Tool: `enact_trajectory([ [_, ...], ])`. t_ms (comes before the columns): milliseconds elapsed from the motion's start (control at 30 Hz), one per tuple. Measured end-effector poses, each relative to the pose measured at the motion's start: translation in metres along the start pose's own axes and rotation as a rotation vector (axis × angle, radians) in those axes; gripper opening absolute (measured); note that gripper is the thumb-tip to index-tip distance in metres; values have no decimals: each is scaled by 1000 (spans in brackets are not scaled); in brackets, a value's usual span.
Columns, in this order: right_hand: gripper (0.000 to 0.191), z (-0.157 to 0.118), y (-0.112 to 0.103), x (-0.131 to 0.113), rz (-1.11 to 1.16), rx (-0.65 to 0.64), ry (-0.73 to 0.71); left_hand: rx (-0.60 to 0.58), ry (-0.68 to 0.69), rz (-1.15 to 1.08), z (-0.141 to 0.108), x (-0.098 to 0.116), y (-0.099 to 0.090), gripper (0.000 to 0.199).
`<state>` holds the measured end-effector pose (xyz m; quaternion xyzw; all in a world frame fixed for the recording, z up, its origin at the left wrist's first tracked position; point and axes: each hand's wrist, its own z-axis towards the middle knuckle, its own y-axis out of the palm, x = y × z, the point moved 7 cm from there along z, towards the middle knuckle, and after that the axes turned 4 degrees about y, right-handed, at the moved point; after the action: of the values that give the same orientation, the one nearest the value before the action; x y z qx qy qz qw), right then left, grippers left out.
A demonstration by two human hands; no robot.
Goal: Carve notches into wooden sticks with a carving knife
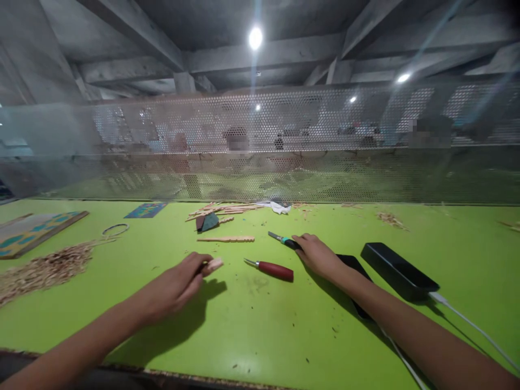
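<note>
Between the fingers of my left hand (182,283) is a small pale piece of wood (214,264), its tip poking out to the right. My right hand (319,254) reaches across and its fingers close over the handle of a knife (287,241) with a black and teal grip. The knife's flat blade points to the upper left. A carving knife with a red handle (276,271) lies on the green table (260,330) between my hands. Behind it rests a thin notched wooden stick (226,239).
Several wooden sticks (227,209) and folded sandpaper (208,221) lie near the perforated metal screen (260,173). Wood shavings (49,268) and a patterned board (34,233) are at left. A black power bank (398,270) with a white cable and a dark phone (354,265) lie at right.
</note>
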<state>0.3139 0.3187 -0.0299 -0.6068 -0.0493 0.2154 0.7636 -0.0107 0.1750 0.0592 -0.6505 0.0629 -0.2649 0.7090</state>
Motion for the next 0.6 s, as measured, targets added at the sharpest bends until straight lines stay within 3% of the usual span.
enact_trajectory([
  [100, 36, -1, -5, 4, 6, 41, 74, -86, 90, -14, 22, 43, 19, 32],
  [167, 36, -2, -12, 9, 17, 85, 119, -123, 123, 1, 45, 60, 36, 31],
  [400, 36, -1, -45, 33, 46, 272, 231, -287, 272, 80, 132, 78, 100, 34],
  [500, 36, -1, -59, 46, 59, 350, 268, -302, 333, 119, 167, 81, 106, 34],
  [600, 36, -1, -69, 59, 77, 420, 305, -250, 331, 148, 207, 83, 99, 34],
])
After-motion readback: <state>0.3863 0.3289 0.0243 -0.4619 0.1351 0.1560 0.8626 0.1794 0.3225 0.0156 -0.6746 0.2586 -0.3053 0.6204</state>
